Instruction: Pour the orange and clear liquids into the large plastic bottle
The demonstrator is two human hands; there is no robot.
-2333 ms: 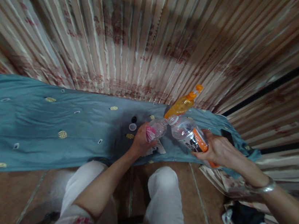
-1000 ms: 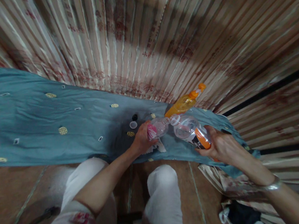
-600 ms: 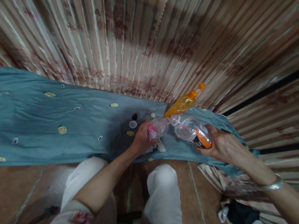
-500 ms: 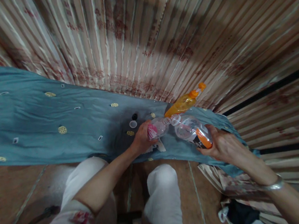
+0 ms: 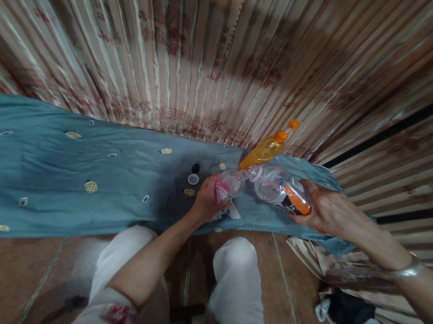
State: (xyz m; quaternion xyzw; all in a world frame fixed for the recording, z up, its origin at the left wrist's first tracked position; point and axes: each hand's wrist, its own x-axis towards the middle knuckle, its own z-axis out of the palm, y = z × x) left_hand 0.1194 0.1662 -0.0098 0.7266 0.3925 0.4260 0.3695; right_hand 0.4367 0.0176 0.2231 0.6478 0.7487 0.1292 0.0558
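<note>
The left hand (image 5: 206,201) is wrapped tight around a small clear plastic bottle with a pink label (image 5: 228,185), holding it just above the cloth with its neck pointing toward two o'clock. The right hand (image 5: 329,211) is clamped on the base of a bigger clear plastic bottle with an orange and black label (image 5: 280,190), tipped on its side, its open mouth aimed at ten o'clock and meeting the mouth of the small bottle, rim to rim as far as can be told. Both hands sit apart, one bottle each, and a silver bangle (image 5: 404,270) circles the right wrist. Just past the joined mouths, at twelve o'clock, stands an orange spray bottle with an orange nozzle (image 5: 268,147), leaning toward the striped curtain (image 5: 201,47). At ten o'clock from the left hand, a small white cap (image 5: 192,179) and a small black cap (image 5: 195,168) lie side by side on the blue-grey embroidered cloth (image 5: 62,177). A scrap of white paper (image 5: 229,212) lies under the left hand. At six o'clock, two knees in white trousers (image 5: 233,287) rise over the brown tiled floor (image 5: 24,277).
</note>
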